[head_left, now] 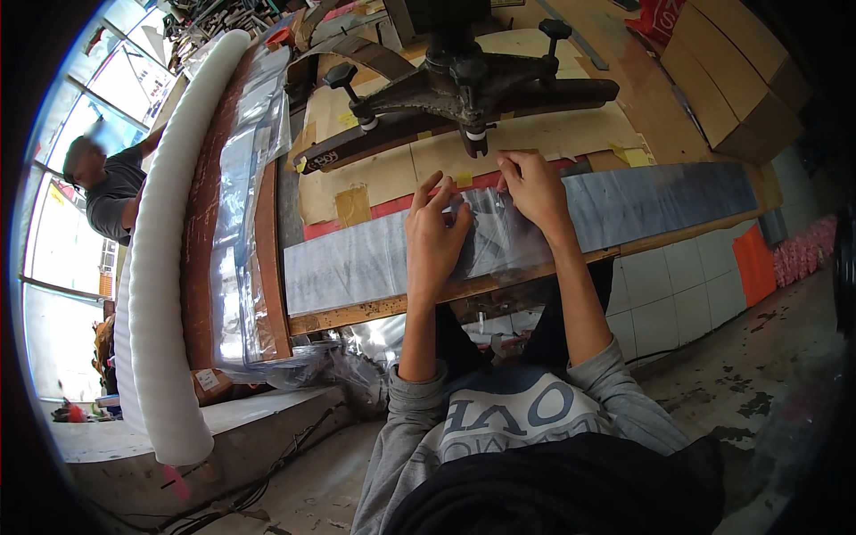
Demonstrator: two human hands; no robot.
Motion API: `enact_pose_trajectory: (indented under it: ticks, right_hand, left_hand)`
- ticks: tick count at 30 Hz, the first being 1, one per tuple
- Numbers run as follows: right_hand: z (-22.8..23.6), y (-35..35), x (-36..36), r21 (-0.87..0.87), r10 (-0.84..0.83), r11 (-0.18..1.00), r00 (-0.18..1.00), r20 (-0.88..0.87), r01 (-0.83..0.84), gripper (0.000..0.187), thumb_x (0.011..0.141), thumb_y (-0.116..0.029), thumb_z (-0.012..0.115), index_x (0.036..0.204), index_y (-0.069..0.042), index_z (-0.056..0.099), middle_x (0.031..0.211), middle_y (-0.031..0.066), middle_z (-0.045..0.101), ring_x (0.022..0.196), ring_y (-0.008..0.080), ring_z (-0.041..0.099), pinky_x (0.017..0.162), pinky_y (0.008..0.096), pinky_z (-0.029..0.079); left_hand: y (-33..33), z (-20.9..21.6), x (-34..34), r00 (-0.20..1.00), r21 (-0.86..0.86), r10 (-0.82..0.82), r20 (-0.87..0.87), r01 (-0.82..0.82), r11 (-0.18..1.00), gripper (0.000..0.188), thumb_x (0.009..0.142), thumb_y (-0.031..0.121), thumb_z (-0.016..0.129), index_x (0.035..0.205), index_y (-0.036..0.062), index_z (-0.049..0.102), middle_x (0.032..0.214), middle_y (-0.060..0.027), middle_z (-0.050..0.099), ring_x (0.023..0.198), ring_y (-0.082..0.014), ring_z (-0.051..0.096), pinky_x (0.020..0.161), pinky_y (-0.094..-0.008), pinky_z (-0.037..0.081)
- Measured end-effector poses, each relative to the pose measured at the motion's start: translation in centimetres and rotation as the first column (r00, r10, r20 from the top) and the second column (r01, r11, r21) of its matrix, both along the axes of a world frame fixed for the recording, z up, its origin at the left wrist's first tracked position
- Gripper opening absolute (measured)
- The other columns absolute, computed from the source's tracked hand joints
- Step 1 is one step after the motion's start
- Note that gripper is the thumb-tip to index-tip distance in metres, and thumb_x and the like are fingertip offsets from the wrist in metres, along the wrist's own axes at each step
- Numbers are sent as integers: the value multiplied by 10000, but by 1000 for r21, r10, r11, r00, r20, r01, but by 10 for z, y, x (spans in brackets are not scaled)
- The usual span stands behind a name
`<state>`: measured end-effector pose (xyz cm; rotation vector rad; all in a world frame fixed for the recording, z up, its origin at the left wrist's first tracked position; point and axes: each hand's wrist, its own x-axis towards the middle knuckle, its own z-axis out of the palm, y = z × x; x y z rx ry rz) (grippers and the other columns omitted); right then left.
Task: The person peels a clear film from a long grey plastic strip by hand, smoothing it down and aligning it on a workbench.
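A clear, shiny plastic sheet (499, 234) lies over the grey strip along the front of the work table, between my two hands. My right hand (537, 192) is closed, thumb and forefinger pinched together at the sheet's far edge. At the sheet's left side, my left hand (432, 230) has its fingers apart and loosely bent; whether its fingertips touch the plastic is hard to tell. Just beyond both hands hangs a dark metal press head (459, 85) with a long black bar (553, 96) and two knobs. Under it is a cream board (392, 183) patched with yellow tape.
A long white foam roll (165, 259) stands left, beside a brown table with stacked clear plastic sheets (239, 232). Behind the roll is another person (116, 192). Cardboard boxes (731, 76) sit at the far right. Cables (267, 473) run along the floor at left.
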<state>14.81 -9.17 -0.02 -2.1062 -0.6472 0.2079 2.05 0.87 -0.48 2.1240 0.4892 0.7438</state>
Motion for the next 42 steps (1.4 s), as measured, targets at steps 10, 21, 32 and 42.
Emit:
enact_pose_trajectory:
  ticks: [10,21,32,42]
  right_hand:
    - [-7,1,2,-27,-4,1000,998,57,6,290,912,-273,532,996,-35,674,686,107,663,725,301,661,669,401,504]
    - [2,2,2,-127,18,992,998,56,-11,281,901,-279,553,1005,-51,678,792,159,669,777,342,650,691,420,500]
    - [-14,1,6,-72,-14,997,981,192,29,279,906,-261,571,1017,-14,639,640,89,641,594,204,646,575,337,470]
    - [15,-39,-24,244,137,964,982,-133,-102,359,864,-164,639,1184,-14,576,833,102,635,628,162,594,653,272,478]
  left_hand:
    - [1,-3,0,1000,28,-1,18,1,1000,373,800,47,617,1151,-76,587,1257,-195,535,797,-249,678,685,-307,539]
    - [-3,0,1,998,-5,64,-28,-64,998,383,793,72,629,1161,-32,608,1256,-147,563,653,-161,655,634,-271,505]
    - [-10,2,3,992,1,110,-64,-110,994,395,790,39,623,1179,-26,601,1255,-156,561,676,-175,681,618,-275,523]
    - [-5,4,-30,986,74,-166,-15,166,983,542,782,230,716,1256,34,542,1331,-135,480,948,-260,610,789,-370,497]
